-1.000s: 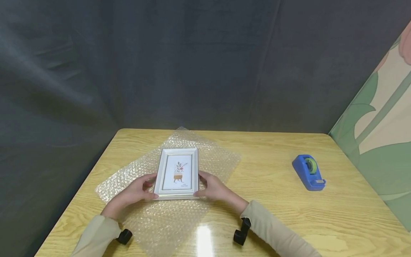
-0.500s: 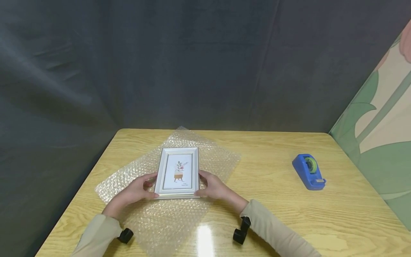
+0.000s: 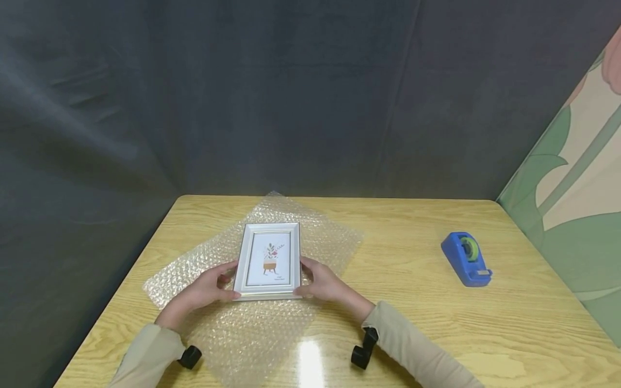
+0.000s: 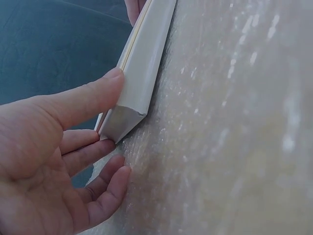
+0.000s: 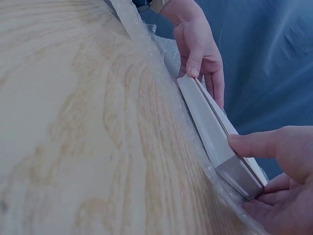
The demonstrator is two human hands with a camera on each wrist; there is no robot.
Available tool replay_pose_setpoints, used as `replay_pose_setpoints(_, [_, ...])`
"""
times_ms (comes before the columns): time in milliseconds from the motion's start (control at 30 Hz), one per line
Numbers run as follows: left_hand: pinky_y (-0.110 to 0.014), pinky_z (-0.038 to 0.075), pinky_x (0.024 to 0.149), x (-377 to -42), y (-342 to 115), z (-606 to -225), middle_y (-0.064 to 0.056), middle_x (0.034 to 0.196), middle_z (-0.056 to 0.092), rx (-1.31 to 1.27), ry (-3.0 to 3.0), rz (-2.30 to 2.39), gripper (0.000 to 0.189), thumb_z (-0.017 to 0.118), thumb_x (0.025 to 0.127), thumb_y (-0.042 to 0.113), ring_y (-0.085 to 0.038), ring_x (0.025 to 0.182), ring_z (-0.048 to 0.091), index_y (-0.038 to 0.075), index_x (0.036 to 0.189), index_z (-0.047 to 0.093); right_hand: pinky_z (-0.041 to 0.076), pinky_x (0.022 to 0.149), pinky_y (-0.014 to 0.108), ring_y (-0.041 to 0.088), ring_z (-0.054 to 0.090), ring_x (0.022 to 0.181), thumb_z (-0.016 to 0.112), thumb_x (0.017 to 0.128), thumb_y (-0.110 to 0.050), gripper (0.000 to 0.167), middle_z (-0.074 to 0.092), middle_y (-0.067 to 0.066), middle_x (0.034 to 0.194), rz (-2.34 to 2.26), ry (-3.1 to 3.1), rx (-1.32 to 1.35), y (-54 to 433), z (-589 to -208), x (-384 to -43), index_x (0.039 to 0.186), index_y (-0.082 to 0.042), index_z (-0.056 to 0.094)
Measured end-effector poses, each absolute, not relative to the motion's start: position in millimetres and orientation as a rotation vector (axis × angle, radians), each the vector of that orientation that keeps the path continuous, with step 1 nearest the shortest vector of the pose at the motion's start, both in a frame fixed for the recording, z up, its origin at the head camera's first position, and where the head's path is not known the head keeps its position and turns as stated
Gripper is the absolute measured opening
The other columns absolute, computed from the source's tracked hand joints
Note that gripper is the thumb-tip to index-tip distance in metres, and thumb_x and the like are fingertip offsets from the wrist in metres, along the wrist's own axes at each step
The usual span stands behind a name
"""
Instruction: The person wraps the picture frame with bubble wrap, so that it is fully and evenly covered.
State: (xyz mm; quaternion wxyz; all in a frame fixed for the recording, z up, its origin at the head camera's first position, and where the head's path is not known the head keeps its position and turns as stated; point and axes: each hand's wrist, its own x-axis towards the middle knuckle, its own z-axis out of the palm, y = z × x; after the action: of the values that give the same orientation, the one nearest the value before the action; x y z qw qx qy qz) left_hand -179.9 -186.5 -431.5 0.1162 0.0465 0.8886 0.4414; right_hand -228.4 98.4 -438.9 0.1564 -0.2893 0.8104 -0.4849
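Photo frame (image 3: 267, 293) and hands had hardly shifted, if at all, since a second before. The photo frame rested face up, left of centre in the lower half of the head view. I had its two near corners pinched, left hand (image 3: 207, 284) and right hand (image 3: 324, 281) each only partly curled, thumb over the edge and fingers at the side. Under it, bubble wrap (image 3: 257, 334) lay at a slant on the wooden table (image 3: 402, 248), spreading past it on every side. A blue tape dispenser (image 3: 462, 269) stood well apart, toward the right, with dark cloth (image 3: 301, 102) hanging behind the table. A print (image 3: 269, 258) of a potted plant sat inside the photo frame; a green roll (image 3: 473, 250) sat in the dispenser.
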Motion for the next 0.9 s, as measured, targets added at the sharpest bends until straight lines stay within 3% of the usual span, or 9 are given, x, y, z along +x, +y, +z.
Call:
replay_pose_setpoints(333, [-0.046,0.043,0.092,-179.8,-187.1,-430.2,-0.021,0.136,0.04,0.16,2.599,1.282,0.08,0.076,0.072,0.019,-0.038,0.113,0.046,0.002,0.139,0.034,0.025,0.107,0.043,0.036,0.028,0.13,0.071,0.072,-0.001,0.086,0.024,0.026,0.143,-1.435,2.199,-0.885,103.1,-434.3,-228.5,0.14,0.009,0.02])
replay_pose_setpoints(467, [-0.044,0.045,0.09,-181.1,-185.6,-430.5,-0.022,0.134,0.042,0.185,2.594,1.291,0.08,0.076,0.071,0.018,-0.035,0.109,0.048,0.0,0.137,0.035,0.021,0.108,0.049,0.037,0.026,0.131,0.073,0.073,-0.01,0.081,0.027,0.025,0.142,-1.26,2.354,-1.073,105.7,-423.5,-219.9,0.139,0.004,0.029])
replay_pose_setpoints(733, [-0.042,0.045,0.087,-182.9,-186.0,-432.3,-0.019,0.133,0.043,0.129,2.564,1.317,0.081,0.079,0.068,0.02,-0.03,0.106,0.049,0.001,0.136,0.037,0.036,0.102,0.036,0.025,0.044,0.12,0.075,0.072,-0.021,0.079,0.042,0.011,0.136,-1.161,2.302,-1.322,110.8,-415.1,-186.5,0.138,-0.006,0.035])
replay_pose_setpoints(900, [-0.038,0.046,0.083,-184.1,-190.5,-426.6,-0.023,0.133,0.043,0.166,2.532,1.316,0.078,0.077,0.07,0.018,-0.029,0.103,0.05,-0.001,0.135,0.037,0.033,0.103,0.033,0.02,0.041,0.123,0.075,0.073,-0.025,0.079,0.043,0.006,0.136,-1.04,2.268,-1.445,114.2,-417.8,-170.1,0.138,-0.007,0.035])
